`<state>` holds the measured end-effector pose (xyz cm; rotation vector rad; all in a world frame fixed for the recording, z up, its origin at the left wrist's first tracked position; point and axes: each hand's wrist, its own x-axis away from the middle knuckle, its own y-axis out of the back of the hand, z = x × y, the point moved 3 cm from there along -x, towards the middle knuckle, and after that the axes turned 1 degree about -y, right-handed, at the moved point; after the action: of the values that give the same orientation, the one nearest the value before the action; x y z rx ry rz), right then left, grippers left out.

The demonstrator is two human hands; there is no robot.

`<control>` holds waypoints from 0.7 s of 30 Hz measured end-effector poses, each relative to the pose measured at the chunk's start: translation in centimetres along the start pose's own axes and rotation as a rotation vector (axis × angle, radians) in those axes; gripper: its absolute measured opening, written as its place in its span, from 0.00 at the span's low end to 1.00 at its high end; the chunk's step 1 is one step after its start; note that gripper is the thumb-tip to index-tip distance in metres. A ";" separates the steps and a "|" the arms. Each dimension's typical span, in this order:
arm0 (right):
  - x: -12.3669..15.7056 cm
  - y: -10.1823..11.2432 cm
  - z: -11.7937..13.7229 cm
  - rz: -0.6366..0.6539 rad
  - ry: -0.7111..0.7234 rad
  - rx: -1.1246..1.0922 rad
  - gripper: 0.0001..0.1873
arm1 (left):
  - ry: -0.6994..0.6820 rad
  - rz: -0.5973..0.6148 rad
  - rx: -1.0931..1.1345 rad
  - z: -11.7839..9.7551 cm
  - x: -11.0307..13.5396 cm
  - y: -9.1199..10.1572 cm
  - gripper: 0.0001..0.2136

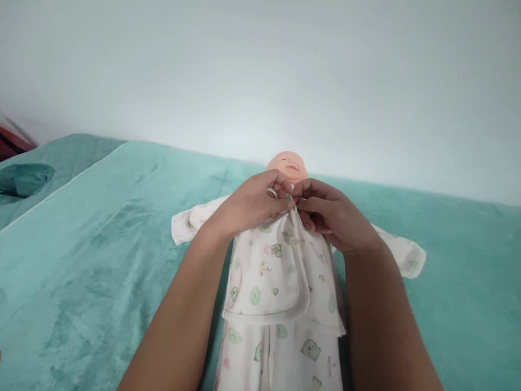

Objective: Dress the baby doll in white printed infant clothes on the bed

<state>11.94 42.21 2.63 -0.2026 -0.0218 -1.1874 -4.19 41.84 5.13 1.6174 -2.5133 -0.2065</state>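
A baby doll (288,163) lies on its back, dressed in a white printed jacket (260,277) and matching trousers (285,358). My left hand (260,198) pinches the jacket's front edge just below the doll's chin. Meeting it there, my right hand (325,209) grips the same front opening between thumb and fingers. The cloth is pulled up into a small peak where the fingertips come together. Any fastener under the fingertips is hidden. Below, the front panels overlap, with what looks like a snap on the edge. Both sleeves stretch out sideways on the bed.
A teal plush sheet (114,260) covers the bed beneath the doll. Behind its head rises a pale wall (260,76). At the far left are a dark green rounded item (26,179) and something red (14,144) by the edge.
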 end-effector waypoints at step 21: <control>6.0 -4.4 4.5 0.004 -0.180 1.310 0.04 | 0.004 0.437 -0.582 -3.4 3.2 -0.2 0.08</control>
<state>10.55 35.91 8.40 0.8421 -0.9241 -0.9440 -4.63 38.71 8.57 0.8325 -2.4045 -0.7830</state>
